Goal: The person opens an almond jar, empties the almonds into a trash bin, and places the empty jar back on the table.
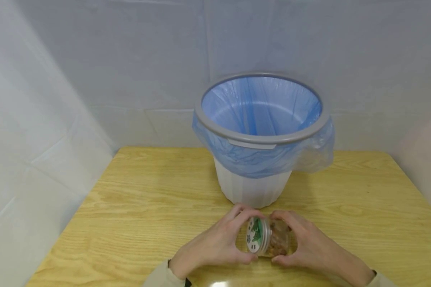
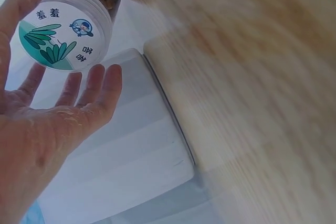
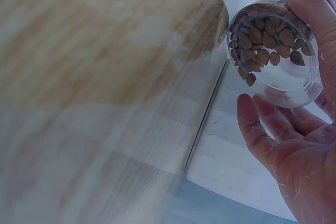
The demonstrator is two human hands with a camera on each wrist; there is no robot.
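Observation:
A small clear jar holding brown almond-like nuts lies on its side just above the wooden table, right in front of the bin. Its white lid, with a green printed label, faces left. My left hand curls round the lid, thumb below and fingers over the top. My right hand grips the jar's clear body from the other side. In the left wrist view, the lid sits between the thumb and fingers of my left hand. The right wrist view shows the jar's base held by my right hand.
A white waste bin with a grey rim and a blue plastic liner stands at the table's back centre, just behind the hands. White sheeting walls in the table at the back and on both sides.

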